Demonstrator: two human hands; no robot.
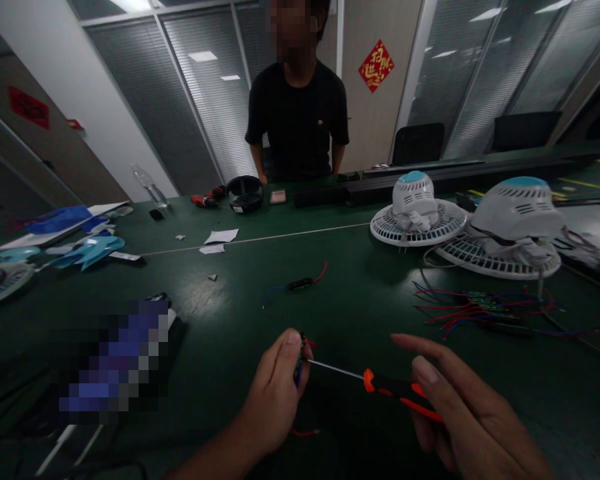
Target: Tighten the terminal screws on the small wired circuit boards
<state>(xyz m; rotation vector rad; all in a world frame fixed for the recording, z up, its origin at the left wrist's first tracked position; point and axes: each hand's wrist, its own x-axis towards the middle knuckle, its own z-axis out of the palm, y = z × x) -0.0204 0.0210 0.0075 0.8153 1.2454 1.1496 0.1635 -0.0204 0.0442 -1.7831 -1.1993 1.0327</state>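
My left hand [274,393] pinches a small dark part with red and blue wires [300,357] above the green table [220,320]. My right hand [460,407] grips an orange-and-black screwdriver [385,385]; its index finger is stretched out. The metal shaft points left and its tip touches the small part. A red wire end [304,433] hangs below my left hand.
A second wired part [300,285] lies mid-table. Two white fan housings [416,210] [510,227] and a tangle of wires [480,310] sit at the right. Blue fan blades [87,250], paper scraps and a black ring [245,193] lie farther back. A person in black [297,120] stands across the table.
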